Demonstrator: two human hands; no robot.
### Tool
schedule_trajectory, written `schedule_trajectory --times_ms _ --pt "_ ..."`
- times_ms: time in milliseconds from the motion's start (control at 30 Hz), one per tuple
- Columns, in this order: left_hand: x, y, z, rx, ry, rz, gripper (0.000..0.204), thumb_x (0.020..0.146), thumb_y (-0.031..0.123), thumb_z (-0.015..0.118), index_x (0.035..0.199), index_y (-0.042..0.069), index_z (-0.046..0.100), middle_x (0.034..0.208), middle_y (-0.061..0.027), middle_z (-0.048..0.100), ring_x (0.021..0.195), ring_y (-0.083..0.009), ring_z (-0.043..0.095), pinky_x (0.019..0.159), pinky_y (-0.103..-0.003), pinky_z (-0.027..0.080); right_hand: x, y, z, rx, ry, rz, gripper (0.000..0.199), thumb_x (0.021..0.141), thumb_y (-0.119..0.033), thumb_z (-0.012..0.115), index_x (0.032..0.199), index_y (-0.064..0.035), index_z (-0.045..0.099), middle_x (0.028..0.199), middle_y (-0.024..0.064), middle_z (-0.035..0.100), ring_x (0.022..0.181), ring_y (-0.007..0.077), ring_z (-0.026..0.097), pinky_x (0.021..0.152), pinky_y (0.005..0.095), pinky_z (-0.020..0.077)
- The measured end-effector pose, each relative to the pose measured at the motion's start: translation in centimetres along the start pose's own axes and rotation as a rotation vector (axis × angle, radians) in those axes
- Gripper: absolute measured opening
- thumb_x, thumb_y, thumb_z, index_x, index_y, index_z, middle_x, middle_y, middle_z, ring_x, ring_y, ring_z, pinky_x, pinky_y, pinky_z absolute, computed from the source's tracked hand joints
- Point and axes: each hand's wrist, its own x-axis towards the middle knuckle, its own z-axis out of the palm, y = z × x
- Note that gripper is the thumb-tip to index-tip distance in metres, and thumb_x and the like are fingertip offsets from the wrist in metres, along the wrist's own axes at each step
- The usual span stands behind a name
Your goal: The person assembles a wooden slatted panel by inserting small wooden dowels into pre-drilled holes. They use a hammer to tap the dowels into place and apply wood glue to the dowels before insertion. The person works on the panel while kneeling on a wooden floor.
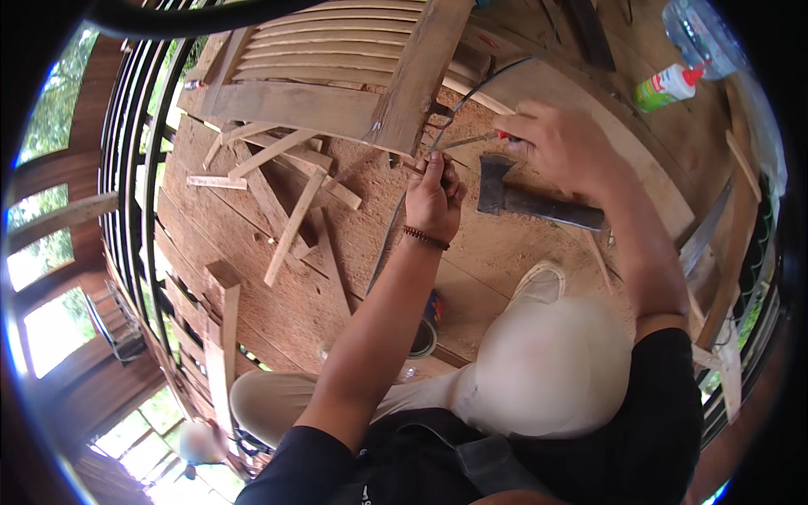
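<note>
Two hands work at one spot. My left hand (pixel 435 195) pinches a thin wire (pixel 471 94) by the wooden frame (pixel 290 105). My right hand (pixel 560 145) squeezes a red-handled tool (pixel 476 139) on it. Wire looks loose, not tied yet. Hatchet (pixel 530 200) lies beside.

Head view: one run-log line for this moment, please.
left hand: pinches wire | right hand: grips red-handled tool | hammer: lies on floor

Right hand (pixel 562 147) hides most of the red-handled tool (pixel 484 139).
</note>
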Motion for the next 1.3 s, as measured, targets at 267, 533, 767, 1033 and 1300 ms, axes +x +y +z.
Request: schedule_trajectory --times_ms 267,533,767,1033,1300 --pt "0.6 -1.5 0.5 -0.092 -0.063 0.093 0.015 0.106 0.024 0.056 0.095 0.014 0.055 0.078 0.0025 0.049 0.064 -0.0097 0.041 0.062 -0.027 0.037 8.8 0.2 -2.6 -0.533 -0.059 -0.51 0.022 0.086 -0.016 0.065 0.105 -0.0167 0.075 0.091 0.0031 0.071 0.095 0.0224 0.069 0.089 0.0382 0.0489" --pt "0.8 -1.8 0.4 -0.127 -0.049 0.091 0.015 0.106 0.022 0.057 0.094 0.013 0.055 0.079 0.0023 0.05 0.065 -0.0101 0.041 0.062 -0.027 0.038 11.4 -1.3 -6.2 -0.595 -0.043 -0.7 0.008 0.087 -0.024 0.06 0.089 -0.0196 0.067 0.087 0.0015 0.063 0.095 0.02 0.065 0.088 0.0397 0.0431" --pt "1.3 -2.5 0.9 -0.187 -0.039 0.119 0.013 0.105 0.02 0.059 0.095 0.013 0.056 0.078 0.0022 0.051 0.065 -0.0101 0.042 0.062 -0.028 0.039 12.4 -1.9 -5.3 -0.703 0.046 -0.821 0.011 0.086 -0.021 0.06 0.084 -0.0157 0.069 0.086 0.0033 0.065 0.096 0.0221 0.066 0.089 0.0397 0.0439" --pt "1.2 -2.1 0.9 -0.154 -0.031 0.099 0.014 0.105 0.021 0.06 0.094 0.013 0.056 0.078 0.0022 0.052 0.065 -0.0107 0.042 0.063 -0.028 0.039 12.3 -2.3 -4.4 -0.768 0.085 -0.783 0.016 0.082 -0.023 0.062 0.08 -0.0136 0.074 0.088 0.0067 0.071 0.094 0.024 0.069 0.09 0.0411 0.045" --pt "1.4 -2.6 1.1 -0.122 -0.012 0.111 0.014 0.105 0.02 0.059 0.093 0.013 0.056 0.075 0.0024 0.05 0.064 -0.0105 0.042 0.062 -0.028 0.037 13.7 -1.7 -3.4 -0.714 0.002 -0.768 0.018 0.08 -0.025 0.063 0.079 -0.013 0.077 0.088 0.0077 0.073 0.095 0.0253 0.07 0.095 0.0448 0.0446"
